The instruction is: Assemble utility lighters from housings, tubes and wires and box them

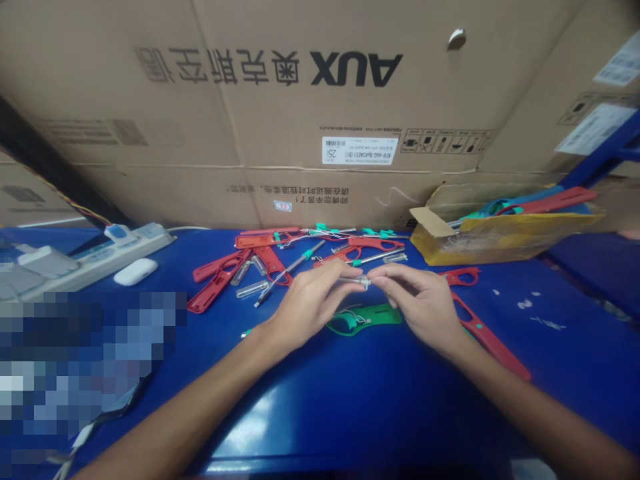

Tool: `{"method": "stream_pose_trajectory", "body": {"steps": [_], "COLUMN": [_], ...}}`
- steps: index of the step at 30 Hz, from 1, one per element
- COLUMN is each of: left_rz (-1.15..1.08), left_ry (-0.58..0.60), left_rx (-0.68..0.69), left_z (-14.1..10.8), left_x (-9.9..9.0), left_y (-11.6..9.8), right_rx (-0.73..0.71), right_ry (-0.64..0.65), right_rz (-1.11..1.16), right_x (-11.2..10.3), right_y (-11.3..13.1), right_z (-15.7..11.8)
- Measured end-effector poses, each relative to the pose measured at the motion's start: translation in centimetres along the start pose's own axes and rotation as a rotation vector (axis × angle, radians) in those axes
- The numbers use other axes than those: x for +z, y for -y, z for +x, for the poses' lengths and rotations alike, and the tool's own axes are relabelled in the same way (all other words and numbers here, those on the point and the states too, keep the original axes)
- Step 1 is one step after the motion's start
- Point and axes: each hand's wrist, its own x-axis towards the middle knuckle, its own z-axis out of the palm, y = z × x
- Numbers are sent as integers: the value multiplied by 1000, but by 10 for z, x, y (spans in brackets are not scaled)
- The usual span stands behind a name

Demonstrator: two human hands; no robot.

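1. Left hand (315,293): thumb and fingers pinched on a small part (361,283); the part sits between the two hands, above the blue table (300,413).
2. Right hand (423,293): fingertips appear closed on the part's right-hand end; exact contact too small to confirm.
3. Judgement: the left grip should hold steady while the right fingertips work lightly and in line, without bending the end.
4. Green handle (383,317) lies just below the hands, with thin wire on it; advisable to lift clear of that wire.
5. Red handle (495,347) lies near the right forearm; sleeve-side clearance advised.
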Motion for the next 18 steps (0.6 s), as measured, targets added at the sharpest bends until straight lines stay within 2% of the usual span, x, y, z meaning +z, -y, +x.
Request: {"method": "stream_pose_trajectory", "body": {"steps": [5,12,16,18], "left_rz": [27,182,224,214], "left_ry": [4,55,91,78], "left_rx": [4,36,5,-58], "left_z": [1,5,5,4], "left_x": [-2,-9,-9,-8], "left_y": [1,0,2,0], "right_rx": [12,21,41,73], "right_ry": [33,69,74,53], "right_rz": [65,104,134,217], "right_x": [-1,-3,0,1], "right_y": [1,2,-4,-8], "right_z": [1,3,1,1]}}
